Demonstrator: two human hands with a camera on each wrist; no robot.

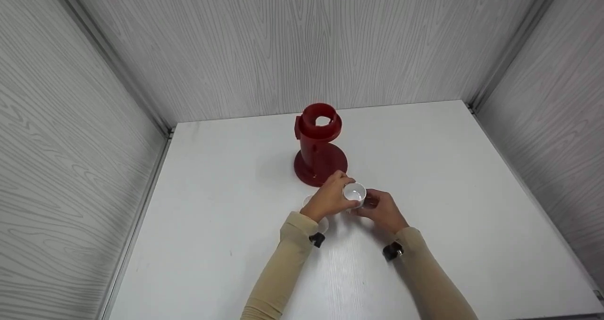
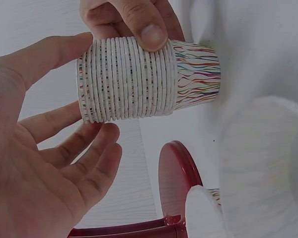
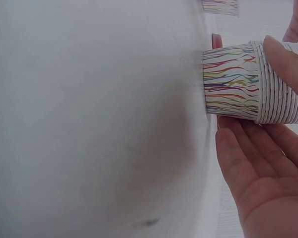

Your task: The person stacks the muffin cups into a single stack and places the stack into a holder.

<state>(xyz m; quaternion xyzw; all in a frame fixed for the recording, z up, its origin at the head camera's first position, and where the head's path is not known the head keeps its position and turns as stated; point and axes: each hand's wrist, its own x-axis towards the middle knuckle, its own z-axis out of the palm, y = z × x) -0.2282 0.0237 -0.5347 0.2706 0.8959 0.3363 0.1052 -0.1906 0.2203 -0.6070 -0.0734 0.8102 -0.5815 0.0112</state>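
Observation:
A tall stack of paper cups (image 2: 126,79), white with colourful wavy stripes, stands upright between the two hands, its base right at the tabletop in the right wrist view. My left hand (image 1: 329,198) holds the topmost rim between thumb and fingers. Lower down, my right hand (image 1: 384,211) grips the stack, thumb on one side and fingers on the other. Beside the left wrist are two more white cups, a nearer one (image 1: 323,225) and a farther one (image 1: 308,200), both partly hidden by the hand and sleeve in the head view.
Just beyond the hands stands a red plastic stand (image 1: 336,158), with a round base, an upright column and an open ring on top. The white table (image 1: 212,192) has grey wood-grain panels (image 1: 264,41) at its back and sides.

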